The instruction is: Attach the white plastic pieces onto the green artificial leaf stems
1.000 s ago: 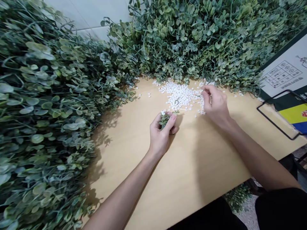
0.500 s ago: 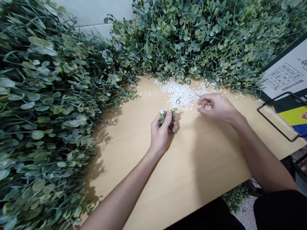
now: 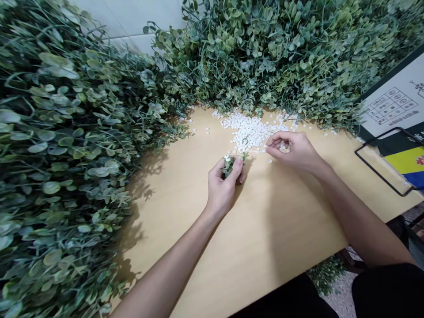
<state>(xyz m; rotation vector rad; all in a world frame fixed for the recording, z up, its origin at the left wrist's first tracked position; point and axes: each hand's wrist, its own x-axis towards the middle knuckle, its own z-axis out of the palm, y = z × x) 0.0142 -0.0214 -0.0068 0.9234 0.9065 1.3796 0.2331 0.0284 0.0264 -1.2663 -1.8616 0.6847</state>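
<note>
My left hand [image 3: 225, 179] is closed around a small green leafy sprig [image 3: 228, 167] of artificial foliage, thumb on top. A white bud-like piece [image 3: 227, 158] shows at the sprig's upper left, and one leafy tip sticks out to the right past my thumb. To the right, my right hand [image 3: 293, 148] has thumb and forefinger pinched together, the other fingers curled. A thin pale line runs near its fingertips, but what they pinch is too small to tell. Just behind both hands spreads a pile of small white bead-like pieces [image 3: 250, 130].
Dense artificial greenery [image 3: 79, 145] banks up along the left side and the back of the wooden table [image 3: 212, 256]. On the right stands a printed box [image 3: 391, 106], with a black wire frame [image 3: 380, 174] by it. More foliage [image 3: 326, 274] lies below the table's front edge.
My right hand has moved slightly left, closer to the sprig, its fingertips now pinched. The sprig has shifted in my left hand, so a leafy tip stands out more to the right.
</note>
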